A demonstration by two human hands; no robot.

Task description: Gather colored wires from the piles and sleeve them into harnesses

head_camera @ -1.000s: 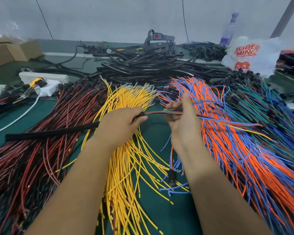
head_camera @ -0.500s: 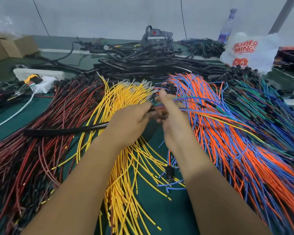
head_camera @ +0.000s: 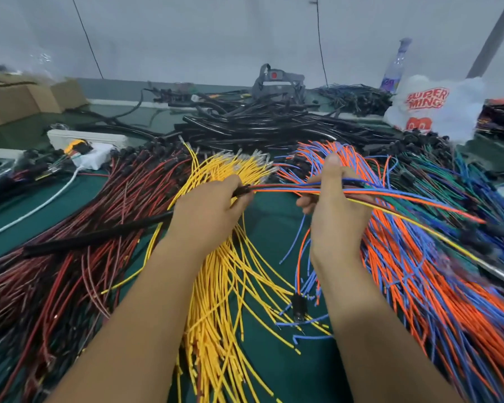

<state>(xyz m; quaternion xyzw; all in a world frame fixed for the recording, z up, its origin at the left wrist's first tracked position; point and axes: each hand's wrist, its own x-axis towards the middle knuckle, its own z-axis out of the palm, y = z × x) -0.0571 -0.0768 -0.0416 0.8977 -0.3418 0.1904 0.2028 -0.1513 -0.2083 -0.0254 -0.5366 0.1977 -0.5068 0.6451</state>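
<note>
At mid-frame the left hand (head_camera: 207,210) grips the open end of a black sleeve (head_camera: 99,238), whose length runs down toward the left edge over the red and black wires (head_camera: 70,257). A thin bundle of mixed wires (head_camera: 288,189) enters that end and stretches right to the right hand (head_camera: 336,216), which clasps it with the thumb raised; its tail fans toward the right edge. Under the hands lie the yellow wires (head_camera: 221,286) on the green surface (head_camera: 271,228), the orange and blue wires (head_camera: 419,286) at right, and black tubing (head_camera: 259,126) beyond.
</note>
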